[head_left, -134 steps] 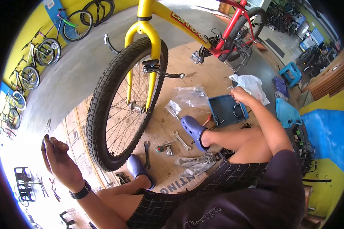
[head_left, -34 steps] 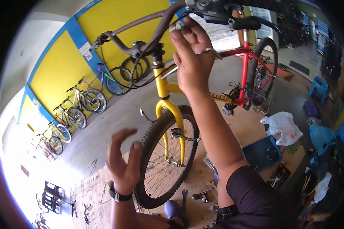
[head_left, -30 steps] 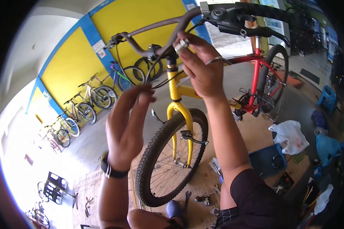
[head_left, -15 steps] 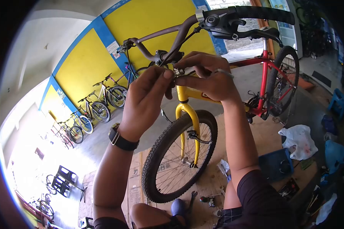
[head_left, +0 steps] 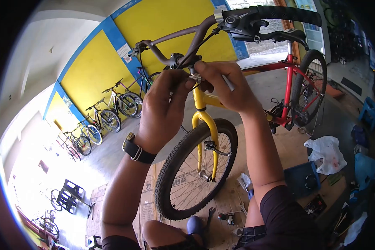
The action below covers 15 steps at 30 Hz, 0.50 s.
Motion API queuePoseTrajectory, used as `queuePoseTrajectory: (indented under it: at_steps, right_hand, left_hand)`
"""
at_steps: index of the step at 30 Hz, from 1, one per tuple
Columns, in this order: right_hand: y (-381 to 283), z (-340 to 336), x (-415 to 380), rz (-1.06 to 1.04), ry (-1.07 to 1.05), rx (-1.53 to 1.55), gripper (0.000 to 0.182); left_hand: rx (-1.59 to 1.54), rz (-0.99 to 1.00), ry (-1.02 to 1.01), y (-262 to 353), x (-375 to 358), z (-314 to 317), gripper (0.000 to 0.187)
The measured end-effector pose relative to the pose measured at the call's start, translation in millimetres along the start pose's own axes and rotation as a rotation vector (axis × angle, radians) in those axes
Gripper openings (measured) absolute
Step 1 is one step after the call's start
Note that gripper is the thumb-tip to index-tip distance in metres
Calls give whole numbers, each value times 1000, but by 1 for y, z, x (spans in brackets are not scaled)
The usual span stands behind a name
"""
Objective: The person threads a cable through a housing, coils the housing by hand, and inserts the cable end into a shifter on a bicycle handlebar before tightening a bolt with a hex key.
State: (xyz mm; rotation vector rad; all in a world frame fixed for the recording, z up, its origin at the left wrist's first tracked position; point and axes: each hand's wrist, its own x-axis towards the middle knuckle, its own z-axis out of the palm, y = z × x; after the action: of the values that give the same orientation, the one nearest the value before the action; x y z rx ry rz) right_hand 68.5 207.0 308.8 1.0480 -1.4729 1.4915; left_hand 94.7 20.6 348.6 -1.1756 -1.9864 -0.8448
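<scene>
In front of the bicycle's yellow head tube [head_left: 198, 100], a small silver cylindrical metal fitting [head_left: 196, 78] sits between my two hands. My left hand [head_left: 162, 108], with a watch on its wrist, pinches the fitting's near side between thumb and fingers. From the other side my right hand [head_left: 231, 87] closes its fingertips on the fitting; some of those fingers are hidden. A thin dark cable shows just below the fitting. Above the hands are the brown handlebar [head_left: 204, 29] and the black brake and shift lever [head_left: 241, 25]. The front wheel [head_left: 196, 171] stands below, under the yellow fork [head_left: 214, 137].
Cardboard [head_left: 148, 191] covers the floor. A wrench [head_left: 210, 216], a blue tray [head_left: 300, 179] and a white plastic bag [head_left: 326, 154] lie around the wheel. The red rear frame [head_left: 288, 91] extends right. Several bikes [head_left: 110, 116] line the yellow wall.
My right hand has turned and its fingers have shifted around the fitting. My left hand has rotated slightly and moved a little lower. The bicycle is almost unmoved.
</scene>
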Motion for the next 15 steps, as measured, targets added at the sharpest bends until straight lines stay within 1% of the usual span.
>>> queuePoseTrajectory:
  at_steps: [1, 4, 7, 10, 13, 15]
  right_hand:
    - [2, 3, 0, 21, 33, 45, 28]
    - [6, 9, 4, -145, 89, 27, 29]
    - [2, 3, 1, 60, -26, 54, 27]
    - [-1, 4, 2, 204, -47, 171, 26]
    - [8, 17, 4, -57, 87, 143, 29]
    - [6, 8, 3, 126, 16, 156, 29]
  left_hand:
    - [21, 5, -12, 0, 0, -1, 19]
    - [25, -8, 12, -3, 1, 0, 19]
    - [7, -9, 12, -4, -1, 2, 19]
    - [7, 28, 21, -10, -1, 3, 19]
    - [23, 17, 29, -10, 1, 3, 19]
    - [37, 25, 36, -9, 1, 4, 18]
